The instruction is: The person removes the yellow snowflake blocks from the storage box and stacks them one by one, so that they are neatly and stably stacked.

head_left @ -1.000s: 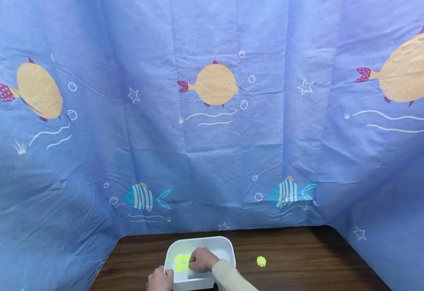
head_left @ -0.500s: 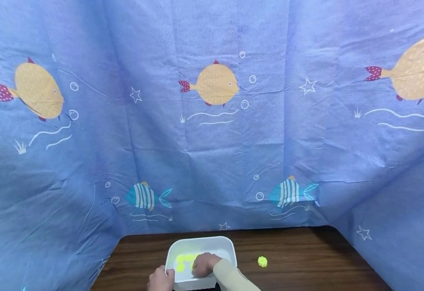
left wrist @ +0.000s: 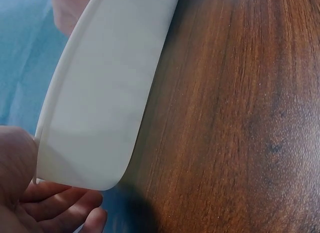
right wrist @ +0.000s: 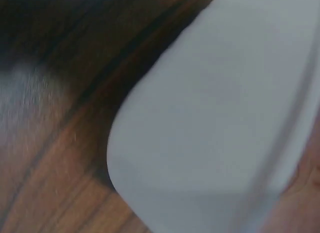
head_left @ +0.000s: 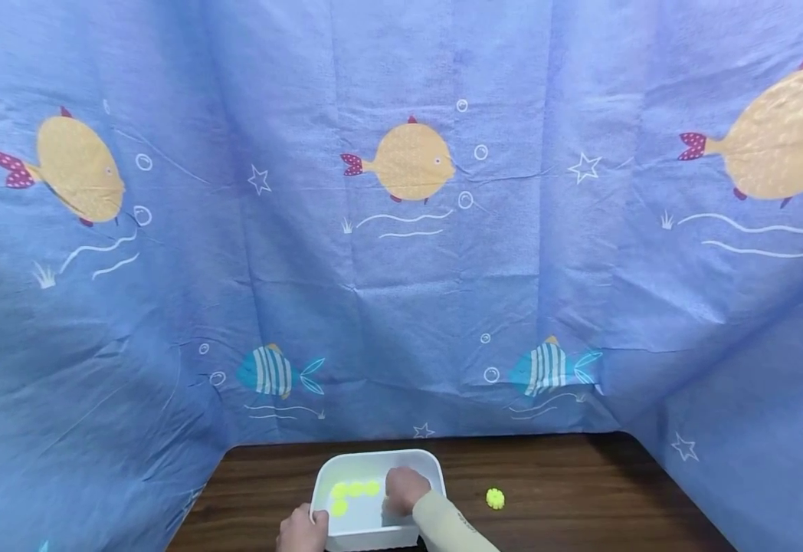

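Observation:
A white plastic tub (head_left: 367,540) stands on the table; several yellow, roundish flat pieces (head_left: 355,489) lie in its left half. My left hand (head_left: 303,529) grips the tub's near left corner. In the left wrist view, that hand's (left wrist: 60,208) thumb lies at the rim and its fingers outside the wall. Inside the tub's right half, my right hand (head_left: 404,491) reaches down with fingers bent; its fingertips are hidden, so whether it holds a piece cannot be told. The right wrist view shows mostly the tub's outer wall (right wrist: 200,118), with a bit of the hand (right wrist: 305,198) beyond the rim.
One yellow flower-shaped piece (head_left: 495,498) lies on the dark wooden table (head_left: 567,491), right of the tub. A blue curtain (head_left: 401,322) printed with fish hangs behind the table and along both sides.
My right hand has moved rightward inside the tub. Three yellow pieces now show in a row, with one below; a piece seen by the fingers is out of sight. My left hand stays put.

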Demonstrator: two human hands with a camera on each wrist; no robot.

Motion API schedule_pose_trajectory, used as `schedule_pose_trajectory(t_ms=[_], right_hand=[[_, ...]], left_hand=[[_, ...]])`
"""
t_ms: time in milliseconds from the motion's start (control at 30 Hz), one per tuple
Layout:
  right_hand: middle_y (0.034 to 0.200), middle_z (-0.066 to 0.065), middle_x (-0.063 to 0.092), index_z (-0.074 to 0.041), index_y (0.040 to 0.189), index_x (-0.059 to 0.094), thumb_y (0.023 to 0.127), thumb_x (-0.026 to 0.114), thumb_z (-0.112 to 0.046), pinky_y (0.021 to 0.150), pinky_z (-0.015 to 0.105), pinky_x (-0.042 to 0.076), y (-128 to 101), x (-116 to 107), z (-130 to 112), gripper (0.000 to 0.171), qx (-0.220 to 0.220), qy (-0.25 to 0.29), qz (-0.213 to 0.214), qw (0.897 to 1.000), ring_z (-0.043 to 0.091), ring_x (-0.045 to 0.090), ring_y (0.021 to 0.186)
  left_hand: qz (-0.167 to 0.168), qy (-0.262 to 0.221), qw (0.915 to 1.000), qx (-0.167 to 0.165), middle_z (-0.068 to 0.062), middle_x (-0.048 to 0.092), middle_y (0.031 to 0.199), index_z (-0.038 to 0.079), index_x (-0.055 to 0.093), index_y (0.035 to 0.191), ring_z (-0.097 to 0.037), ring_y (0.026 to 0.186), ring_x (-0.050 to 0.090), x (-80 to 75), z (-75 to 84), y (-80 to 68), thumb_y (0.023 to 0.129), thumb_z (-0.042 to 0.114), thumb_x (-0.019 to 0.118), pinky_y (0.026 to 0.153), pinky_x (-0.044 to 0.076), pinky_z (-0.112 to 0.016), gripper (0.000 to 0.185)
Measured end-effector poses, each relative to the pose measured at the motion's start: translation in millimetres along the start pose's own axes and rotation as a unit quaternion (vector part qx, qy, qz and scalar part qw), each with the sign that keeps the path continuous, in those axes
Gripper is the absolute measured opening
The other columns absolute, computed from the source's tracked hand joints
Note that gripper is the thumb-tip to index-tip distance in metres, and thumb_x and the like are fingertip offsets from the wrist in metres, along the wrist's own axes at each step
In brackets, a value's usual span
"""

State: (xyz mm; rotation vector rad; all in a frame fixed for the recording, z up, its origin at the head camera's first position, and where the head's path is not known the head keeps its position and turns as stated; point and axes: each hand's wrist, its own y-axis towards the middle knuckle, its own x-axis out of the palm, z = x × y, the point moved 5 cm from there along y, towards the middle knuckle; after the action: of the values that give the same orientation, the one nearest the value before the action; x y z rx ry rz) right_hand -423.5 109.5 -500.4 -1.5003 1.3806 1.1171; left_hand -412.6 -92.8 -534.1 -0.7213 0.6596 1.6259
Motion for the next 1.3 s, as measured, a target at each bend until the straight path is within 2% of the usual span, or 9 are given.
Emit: schedule_pose_trajectory(t_ms=[100, 200, 400, 500, 667, 833, 1000, 1167, 1300], right_hand=[[0.054, -0.001, 0.046, -0.012, 0.054, 0.048, 0.063, 0.073, -0.013, 0.045, 0.029, 0.035, 6, 8, 6, 0.027, 0.026, 0.024, 0.011, 0.999, 0.015, 0.041, 0.049], [0.062, 0.004, 0.054, -0.008, 0.063, 0.056, 0.062, 0.074, -0.010, 0.050, 0.033, 0.042, 13, 18, 12, 0.018, 0.048, 0.029, 0.028, 0.998, 0.019, 0.047, 0.054], [0.064, 0.007, 0.057, -0.005, 0.069, 0.058, 0.057, 0.080, -0.009, 0.053, 0.036, 0.044, 15, 20, 17, 0.026, 0.071, 0.050, 0.035, 0.996, 0.021, 0.048, 0.055], [0.060, 0.004, 0.056, -0.007, 0.065, 0.058, 0.054, 0.082, -0.009, 0.051, 0.034, 0.043, 12, 15, 16, 0.026, 0.057, 0.050, 0.040, 0.996, 0.019, 0.048, 0.053], [0.053, -0.003, 0.053, -0.014, 0.055, 0.056, 0.054, 0.076, -0.004, 0.045, 0.030, 0.038, 5, 8, 12, 0.022, 0.015, 0.039, 0.063, 0.997, 0.014, 0.046, 0.049], [0.055, -0.005, 0.054, -0.016, 0.056, 0.059, 0.054, 0.076, -0.005, 0.045, 0.028, 0.038, 3, 7, 12, 0.020, -0.010, 0.035, 0.085, 0.996, 0.011, 0.047, 0.049], [0.054, -0.010, 0.051, -0.019, 0.055, 0.060, 0.058, 0.072, -0.008, 0.046, 0.025, 0.036, 2, -2, 18, 0.017, -0.023, 0.037, 0.087, 0.995, 0.008, 0.043, 0.050], [0.054, -0.012, 0.050, -0.020, 0.056, 0.060, 0.066, 0.073, -0.011, 0.047, 0.025, 0.037, -4, -24, 29, 0.018, -0.017, 0.082, 0.073, 0.994, 0.006, 0.043, 0.050], [0.057, -0.011, 0.056, -0.017, 0.061, 0.067, 0.069, 0.074, -0.011, 0.050, 0.026, 0.040, -5, -39, 47, 0.013, -0.011, 0.139, 0.070, 0.988, 0.007, 0.048, 0.053]], left_hand=[[0.001, 0.001, 1.0000, -0.001, -0.021, 0.064, 0.079, -0.001, 0.063, 0.084, -0.035, 0.069, 0.060, 0.3, -0.1, 0.3, 0.079, 0.022, 0.048, 0.063, 0.045, -0.046, 0.027], [0.000, 0.000, 1.0000, -0.002, -0.021, 0.065, 0.080, -0.001, 0.063, 0.086, -0.035, 0.070, 0.060, 0.8, -0.2, 0.7, 0.079, 0.022, 0.048, 0.064, 0.045, -0.047, 0.028], [-0.003, -0.004, 1.0000, -0.006, -0.021, 0.065, 0.080, -0.002, 0.063, 0.089, -0.034, 0.071, 0.060, 1.8, 1.3, 1.0, 0.080, 0.021, 0.048, 0.063, 0.046, -0.046, 0.030], [0.000, -0.002, 1.0000, -0.006, -0.021, 0.064, 0.080, -0.003, 0.063, 0.088, -0.035, 0.070, 0.060, 2.1, 1.5, 1.1, 0.080, 0.022, 0.048, 0.063, 0.045, -0.046, 0.030], [0.008, -0.001, 1.0000, 0.002, -0.021, 0.064, 0.079, -0.002, 0.062, 0.084, -0.035, 0.069, 0.060, 1.2, 0.1, 1.2, 0.080, 0.023, 0.048, 0.064, 0.045, -0.047, 0.028], [0.004, -0.004, 1.0000, 0.001, -0.021, 0.064, 0.078, -0.002, 0.061, 0.084, -0.036, 0.069, 0.059, 1.3, -3.1, 2.2, 0.078, 0.022, 0.048, 0.064, 0.045, -0.047, 0.028], [-0.001, -0.002, 1.0000, 0.003, -0.022, 0.064, 0.079, -0.002, 0.061, 0.085, -0.036, 0.070, 0.059, 3.4, -5.3, 4.1, 0.079, 0.023, 0.048, 0.065, 0.045, -0.048, 0.029], [-0.002, -0.005, 1.0000, 0.000, -0.022, 0.064, 0.080, -0.002, 0.061, 0.085, -0.036, 0.070, 0.059, 3.6, -5.2, 4.7, 0.080, 0.023, 0.049, 0.065, 0.045, -0.048, 0.029], [-0.004, -0.002, 1.0000, 0.002, -0.022, 0.064, 0.079, -0.002, 0.061, 0.085, -0.036, 0.070, 0.059, 3.5, -4.0, 4.2, 0.080, 0.023, 0.049, 0.065, 0.045, -0.048, 0.028]])
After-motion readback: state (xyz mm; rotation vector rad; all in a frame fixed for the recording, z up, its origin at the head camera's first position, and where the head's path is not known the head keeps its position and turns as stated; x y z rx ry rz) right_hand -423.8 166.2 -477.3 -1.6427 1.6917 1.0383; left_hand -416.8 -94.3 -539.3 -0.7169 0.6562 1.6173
